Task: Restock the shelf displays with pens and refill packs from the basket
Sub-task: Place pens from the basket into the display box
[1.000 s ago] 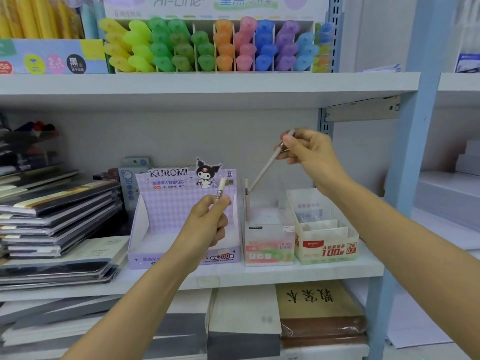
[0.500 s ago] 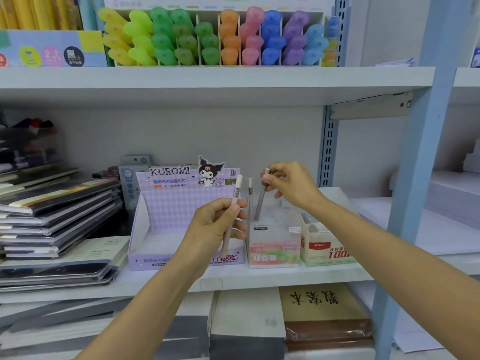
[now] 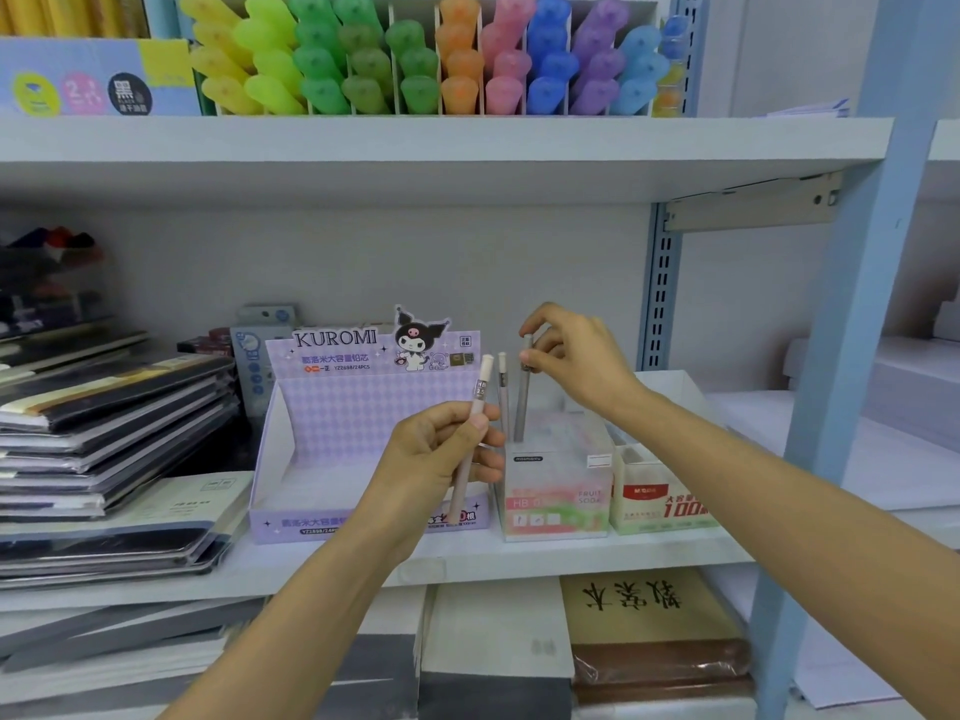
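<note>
Middle shelf (image 3: 519, 558), centre of view.

- Left hand (image 3: 436, 454): fingers closed round a pale refill tube (image 3: 477, 407) marked "HB 0.5". Cap end is up, tilted slightly toward 1 o'clock; lower end shows below the palm. Tube is held off the shelf, in front of the right end of the Kuromi display box (image 3: 332, 413).
- Right hand (image 3: 576, 361): at 1 o'clock of the left. Thumb & forefinger pinch the top of a grey tube (image 3: 522, 407), approx. vert., w/ its lower end inside the clear box (image 3: 556, 491) (labels "HB", "FRUIT SODA").
- A second tube (image 3: 503, 392) stands in the same box, just beside the grey one at its 9 o'clock.
- Clear box sits betw. the Kuromi box (9 o'clock) and a red-and-white box (image 3: 660, 504) (3 o'clock). Touching or just apart: cannot tell.
- Notebook stack (image 3: 104, 423) lies at 9 o'clock on the same shelf.
- Highlighter rack (image 3: 415, 59) stands on the upper shelf, 12 o'clock.
</note>
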Motion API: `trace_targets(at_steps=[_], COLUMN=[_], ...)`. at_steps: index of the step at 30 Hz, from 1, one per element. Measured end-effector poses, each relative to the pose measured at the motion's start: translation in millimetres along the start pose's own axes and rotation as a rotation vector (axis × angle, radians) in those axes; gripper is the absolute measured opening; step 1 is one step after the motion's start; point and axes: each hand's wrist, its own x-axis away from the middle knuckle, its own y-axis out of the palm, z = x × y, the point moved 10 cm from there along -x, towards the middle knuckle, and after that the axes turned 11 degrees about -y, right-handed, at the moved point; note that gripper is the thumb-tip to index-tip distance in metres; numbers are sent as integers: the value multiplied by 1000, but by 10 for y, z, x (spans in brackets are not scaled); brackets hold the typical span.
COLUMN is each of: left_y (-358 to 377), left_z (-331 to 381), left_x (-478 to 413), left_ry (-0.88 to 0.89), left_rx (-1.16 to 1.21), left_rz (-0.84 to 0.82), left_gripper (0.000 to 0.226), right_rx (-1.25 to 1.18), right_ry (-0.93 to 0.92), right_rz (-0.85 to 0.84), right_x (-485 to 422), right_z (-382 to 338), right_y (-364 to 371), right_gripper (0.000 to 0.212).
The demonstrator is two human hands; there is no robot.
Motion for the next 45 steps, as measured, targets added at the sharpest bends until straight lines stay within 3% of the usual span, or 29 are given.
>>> trace_targets(at_steps=[8,12,15,19,23,27,30,37,45], left_y=[2,-23,4,164,153,205,338,359,342], left_z=[24,99,184,313,437,392,153,53,55], left_x=[12,46,63,122,187,312,313,305,319], left_ry=[-1,26,63,115,243,439,478,499,511], left_rx=[-8,-22,-22,-63,-277,-780,-1043,-1105,-1079], left_rz=[20,59,110,109,213,240,163,194,197], left_gripper=[18,18,16,14,16,29,35,37,34], right_rx=[195,-265,-587,-666,-713,-481,-313,-162,-5], right_ry=[-44,28,112,54,38,103,119,78,12], right_rz=[-36,161,-7,-195,-56,180,170,49,-73], right_x=[-13,49,134,234,151,125,176,271,165], right_z=[-96,-206,-382,-656,-564,-177,-35,-32,-25], right_y=[20,-341,-187,3,-276,-714,-675,-183,-115], right_gripper=[26,22,25,18,10,10,7,13,11])
